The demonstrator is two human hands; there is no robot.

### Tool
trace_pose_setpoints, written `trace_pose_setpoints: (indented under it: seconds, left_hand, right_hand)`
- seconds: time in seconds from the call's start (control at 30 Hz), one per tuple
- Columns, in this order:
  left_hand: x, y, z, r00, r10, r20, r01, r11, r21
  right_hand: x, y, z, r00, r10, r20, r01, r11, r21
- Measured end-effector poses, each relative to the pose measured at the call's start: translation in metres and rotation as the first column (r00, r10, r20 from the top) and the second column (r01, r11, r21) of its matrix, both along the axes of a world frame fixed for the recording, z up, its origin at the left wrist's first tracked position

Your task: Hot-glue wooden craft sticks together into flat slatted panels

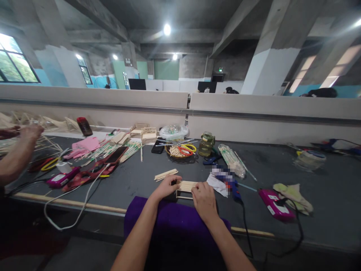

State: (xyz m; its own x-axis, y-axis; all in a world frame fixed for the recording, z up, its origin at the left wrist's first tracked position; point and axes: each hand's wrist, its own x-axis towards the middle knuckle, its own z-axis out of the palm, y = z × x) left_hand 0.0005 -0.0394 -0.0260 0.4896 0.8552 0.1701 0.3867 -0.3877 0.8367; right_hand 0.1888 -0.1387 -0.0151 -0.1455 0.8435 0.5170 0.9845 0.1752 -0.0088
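In the head view a small model built of pale wooden sticks point(188, 185) sits at the table's front edge, its top a row of sticks side by side. My left hand point(167, 187) grips its left end with curled fingers. On the right end, my right hand point(205, 198) has its fingers bent over the model. Both hands partly hide its ends. A few loose wooden sticks point(166, 174) lie just behind my left hand. Purple cloth point(180, 222) covers the edge beneath my forearms.
Behind stand a basket of short sticks point(176, 151) with red-handled scissors point(186, 150) and a green jar point(207, 145). To the right lie a blue glue gun point(235, 190) and a magenta box point(276, 205). At the left, another person's hands point(29, 133) work among sticks.
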Motion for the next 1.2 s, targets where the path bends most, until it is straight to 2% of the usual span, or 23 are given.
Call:
trace_pose_setpoints:
  seconds: [0.5,0.7,0.77,0.83,0.93,1.0,1.1,1.2]
  left_hand:
    - [0.000,0.003,-0.004,0.998,0.006,-0.070,-0.003,0.999,0.032]
    - [0.001,0.001,-0.003,0.993,-0.002,-0.117,0.014,0.995,0.101]
    - [0.001,0.001,-0.003,0.991,-0.005,-0.134,0.022,0.992,0.122]
    - [0.001,0.001,-0.003,0.990,-0.012,-0.139,0.032,0.989,0.145]
    - [0.001,0.001,-0.005,0.990,-0.023,-0.140,0.046,0.985,0.168]
    - [0.001,0.002,-0.006,0.989,-0.027,-0.146,0.052,0.983,0.174]
    - [0.001,0.002,-0.007,0.988,-0.028,-0.154,0.055,0.982,0.179]
    - [0.001,0.001,-0.007,0.988,-0.023,-0.152,0.051,0.982,0.184]
  right_hand:
    - [0.000,0.000,0.001,1.000,0.025,0.010,-0.025,1.000,0.001]
    - [0.000,-0.001,0.000,0.999,0.031,-0.010,-0.031,1.000,0.002]
    - [0.003,-0.001,-0.002,0.996,0.035,-0.088,-0.033,0.999,0.029]
    - [0.011,-0.001,-0.004,0.966,0.036,-0.256,-0.010,0.995,0.102]
    - [0.029,0.000,-0.008,0.837,0.035,-0.546,0.087,0.977,0.195]
    - [0.042,-0.001,-0.012,0.741,0.001,-0.672,0.158,0.972,0.175]
    - [0.053,-0.003,-0.017,0.650,-0.088,-0.755,0.233,0.969,0.088]
    - [0.053,-0.007,-0.021,0.658,-0.099,-0.747,0.202,0.978,0.048]
